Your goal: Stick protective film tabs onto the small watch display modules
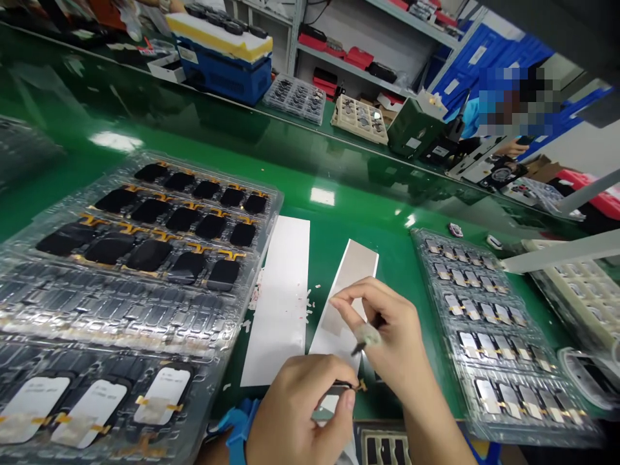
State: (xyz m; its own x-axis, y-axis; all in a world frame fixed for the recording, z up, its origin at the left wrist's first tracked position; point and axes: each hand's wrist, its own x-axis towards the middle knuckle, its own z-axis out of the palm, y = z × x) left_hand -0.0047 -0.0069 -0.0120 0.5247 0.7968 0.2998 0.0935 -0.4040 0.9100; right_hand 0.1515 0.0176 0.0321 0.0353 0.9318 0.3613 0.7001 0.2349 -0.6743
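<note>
My left hand [310, 407] is closed, with a small dark-edged display screen [343, 385] between thumb and fingers. A bit of gold flex cable shows at the screen's edge, and the rest is hidden by the hand. A blue band [237, 429] is around that wrist. Just above and to the right, my right hand [382, 329] has its fingers drawn together in a pinch. A pale cover [369, 336] and a small dark tip show by its fingers; what they hold is unclear. Beneath the right hand lies a white strip sheet with a grey-beige face [346, 278].
A white sheet [278, 310] lies beside scattered paper scraps. At left, a large clear tray [271, 216] bears black screens; at right, another tray [429, 258] holds small silver-backed parts. A blue box [225, 74] stands on the back ledge. Another person's hand [512, 148] shows at far right.
</note>
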